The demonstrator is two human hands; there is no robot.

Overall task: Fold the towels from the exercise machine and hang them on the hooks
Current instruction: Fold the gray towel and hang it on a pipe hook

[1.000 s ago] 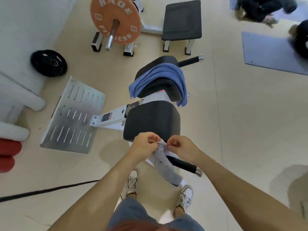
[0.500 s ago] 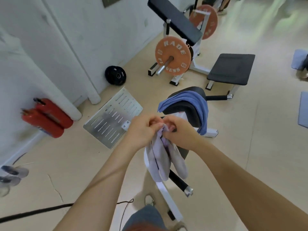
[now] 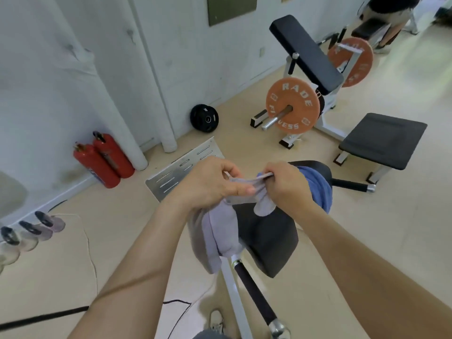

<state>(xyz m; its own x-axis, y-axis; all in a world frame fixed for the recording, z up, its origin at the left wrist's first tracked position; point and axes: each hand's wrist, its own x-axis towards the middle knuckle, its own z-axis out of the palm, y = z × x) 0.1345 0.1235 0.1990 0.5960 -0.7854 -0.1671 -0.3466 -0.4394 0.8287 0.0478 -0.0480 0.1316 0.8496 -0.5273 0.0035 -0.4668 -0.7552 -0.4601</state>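
Left hand (image 3: 210,184) and right hand (image 3: 286,187) pinch the grey towel (image 3: 215,236); most hangs under the left grip.

**Item: person, head-cam view, qty 1.**
- Hands: L hand (image 3: 210,184) & R hand (image 3: 286,189), both bare. Nails short where visible, e.g. the L thumb.
- Arms: L forearm (image 3: 146,253) & R forearm (image 3: 354,253), bare from wrist to frame edge. A long crease/tendon line runs down the L forearm.
- Footwear: 1 shoe (image 3: 216,322) at bottom edge. White/off-white sneaker, low cut, rounded toe; lacing detail too blurred to tell.
- Clothing: narrow strip of grey-blue fabric (image 3: 208,336) at bottom edge, just below the shoe. Garment type can't be told, too little in view.
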